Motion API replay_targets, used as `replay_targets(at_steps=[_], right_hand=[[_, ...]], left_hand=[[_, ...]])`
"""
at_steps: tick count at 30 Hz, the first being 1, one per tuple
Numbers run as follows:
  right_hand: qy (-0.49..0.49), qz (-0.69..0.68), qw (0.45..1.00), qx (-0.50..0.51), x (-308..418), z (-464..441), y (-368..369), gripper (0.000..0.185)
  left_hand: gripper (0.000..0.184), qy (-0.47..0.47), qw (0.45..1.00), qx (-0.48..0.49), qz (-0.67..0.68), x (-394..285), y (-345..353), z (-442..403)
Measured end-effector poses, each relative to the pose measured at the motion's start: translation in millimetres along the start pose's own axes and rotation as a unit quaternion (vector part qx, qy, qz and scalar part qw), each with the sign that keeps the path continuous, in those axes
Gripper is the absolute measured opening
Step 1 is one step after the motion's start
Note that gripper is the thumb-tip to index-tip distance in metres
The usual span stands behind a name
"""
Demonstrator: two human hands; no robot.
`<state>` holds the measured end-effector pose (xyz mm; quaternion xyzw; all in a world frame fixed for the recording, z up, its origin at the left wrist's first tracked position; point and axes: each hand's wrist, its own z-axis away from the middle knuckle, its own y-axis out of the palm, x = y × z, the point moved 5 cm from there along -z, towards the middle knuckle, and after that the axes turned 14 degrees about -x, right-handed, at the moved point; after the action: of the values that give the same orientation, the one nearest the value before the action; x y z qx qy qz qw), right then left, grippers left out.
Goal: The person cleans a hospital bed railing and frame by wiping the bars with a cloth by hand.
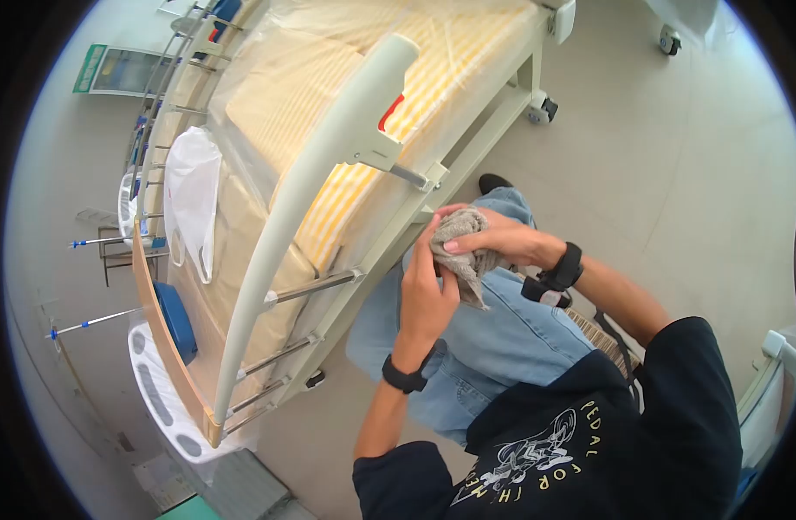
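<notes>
A bunched grey-brown cloth is held between both hands above my lap, with a loose end hanging down. My left hand grips it from the left side, fingers curled around its edge. From the right, my right hand is closed on the same cloth, its thumb pressed on the front. The hands and folds hide part of the cloth. Just left of the hands runs the frame of a bed with a raised side rail.
A plastic-covered mattress with yellow stripes lies on the bed. A white bag and a blue box-like object are near the bed's end board. Bed casters stand on the grey floor.
</notes>
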<state>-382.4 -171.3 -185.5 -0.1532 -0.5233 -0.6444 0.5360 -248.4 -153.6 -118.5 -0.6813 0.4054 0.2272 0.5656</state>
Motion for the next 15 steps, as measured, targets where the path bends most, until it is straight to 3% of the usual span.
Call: replay_targets(at_steps=[1,4,6,8,9,11,12,13,14,15], right_hand=[[-0.016,-0.013,1.000,0.013,9.2,7.6,6.8,0.065],[-0.017,-0.040,0.999,0.006,12.5,14.6,3.9,0.059],[-0.101,-0.115,0.987,-0.045,24.2,25.2,-8.3,0.043],[-0.122,-0.184,0.974,-0.057,27.5,36.6,-42.2,0.050],[-0.114,-0.232,0.966,-0.002,38.5,47.5,-55.4,0.053],[-0.259,-0.251,0.933,0.007,59.2,80.4,-87.5,0.058],[-0.310,-0.059,0.930,-0.189,68.0,87.7,-116.1,0.063],[-0.309,-0.052,0.934,-0.171,68.1,95.8,-137.8,0.067],[-0.305,0.029,0.924,-0.229,69.8,102.4,-163.0,0.070],[-0.285,-0.131,0.942,-0.122,64.6,105.8,-180.3,0.069]], left_hand=[[0.051,0.009,1.000,-0.007,0.004,-11.9,-9.5,1.6],[0.051,0.122,0.990,0.034,-0.063,-46.0,-54.9,7.8],[0.051,0.174,0.973,-0.034,-0.150,-54.4,-99.9,6.5],[0.049,0.145,0.958,-0.140,-0.203,-43.2,-157.5,5.6],[0.047,0.192,0.926,-0.190,-0.264,-42.9,-186.4,1.7],[0.044,0.246,0.865,-0.224,-0.377,-21.1,-240.2,-5.1],[0.042,0.249,0.852,-0.231,-0.399,-7.0,-258.9,-10.2],[0.042,0.254,0.837,-0.238,-0.422,7.6,-271.0,-11.6],[0.042,0.242,0.843,-0.235,-0.419,23.5,-277.8,-7.9],[0.043,0.106,0.884,-0.193,-0.413,50.4,-284.9,-8.9]])
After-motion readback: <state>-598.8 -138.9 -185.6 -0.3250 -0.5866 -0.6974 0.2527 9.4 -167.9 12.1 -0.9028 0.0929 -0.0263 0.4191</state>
